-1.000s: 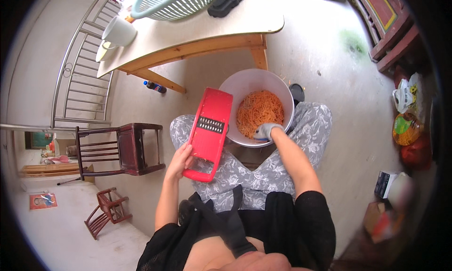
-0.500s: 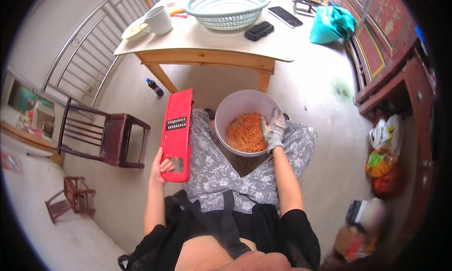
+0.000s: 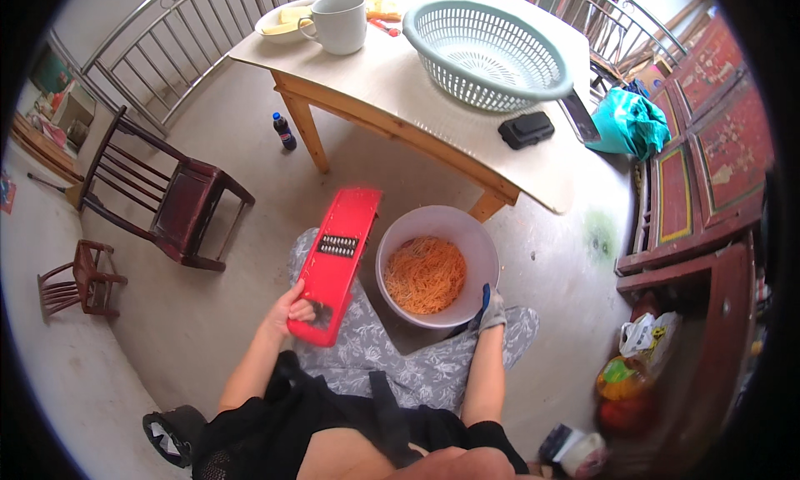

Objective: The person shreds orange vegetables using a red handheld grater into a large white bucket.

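My left hand (image 3: 289, 312) is closed round the handle end of a red grater (image 3: 343, 222), a long flat board with a metal blade panel across its middle. The grater stands tilted over my left thigh, left of a whitish plastic bucket (image 3: 477, 255). Shredded orange vegetable, looking like carrot (image 3: 425, 273), covers the bucket's bottom. On the bucket's near right rim is my right hand (image 3: 492, 311), in a grey and blue work glove. Its fingers close on the rim, partly hidden by the bucket wall and glove. Between my knees, the bucket leans slightly towards me.
Ahead stands a table (image 3: 400, 72) bearing a pale green basket (image 3: 492, 55), a grey mug (image 3: 340, 26), a dish (image 3: 279, 22), a black case (image 3: 527, 130) and a phone (image 3: 581, 117). A bottle (image 3: 284, 132) and dark chair (image 3: 192, 205) are left; a cabinet (image 3: 700, 147) is right.
My right hand has moved from inside the bucket, beside the shreds, to its near right rim. The grater has tilted rightward, still in my left hand. The view has turned left.
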Tool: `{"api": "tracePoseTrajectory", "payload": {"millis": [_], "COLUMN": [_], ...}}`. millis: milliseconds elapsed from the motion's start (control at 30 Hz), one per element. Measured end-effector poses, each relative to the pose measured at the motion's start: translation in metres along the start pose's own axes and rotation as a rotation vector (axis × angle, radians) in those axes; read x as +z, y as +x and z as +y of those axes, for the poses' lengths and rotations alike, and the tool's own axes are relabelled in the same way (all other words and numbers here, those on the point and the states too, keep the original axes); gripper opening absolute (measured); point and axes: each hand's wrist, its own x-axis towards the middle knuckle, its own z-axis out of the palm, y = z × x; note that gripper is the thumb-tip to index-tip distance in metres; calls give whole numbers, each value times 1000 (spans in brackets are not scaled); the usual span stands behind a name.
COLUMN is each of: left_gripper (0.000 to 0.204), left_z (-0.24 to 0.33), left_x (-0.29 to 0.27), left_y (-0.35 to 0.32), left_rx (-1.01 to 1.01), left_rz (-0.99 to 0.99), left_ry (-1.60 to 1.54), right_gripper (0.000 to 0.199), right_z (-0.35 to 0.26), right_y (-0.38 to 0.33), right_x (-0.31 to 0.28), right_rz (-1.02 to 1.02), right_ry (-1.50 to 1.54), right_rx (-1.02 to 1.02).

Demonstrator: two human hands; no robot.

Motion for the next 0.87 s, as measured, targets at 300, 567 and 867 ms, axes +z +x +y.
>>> {"api": "tracePoseTrajectory", "payload": {"millis": [300,567,867], "left_gripper": [36,46,39], "left_z": [-41,-16,-1], "left_x": [1,29,51], "left_y": [49,-14,-31], "left_rx": [-306,-360,-56], "left_rz": [45,88,244], "left_ry": [-182,-264,-609], "right_gripper": [45,36,35], "right_z": [45,-46,-55], "right_y": [48,-10,90], "right_x": [-123,28,138], "right_rz": [239,-141,-45], "right_ry": [-726,-907,-583], "right_rx": [26,42,586]}}
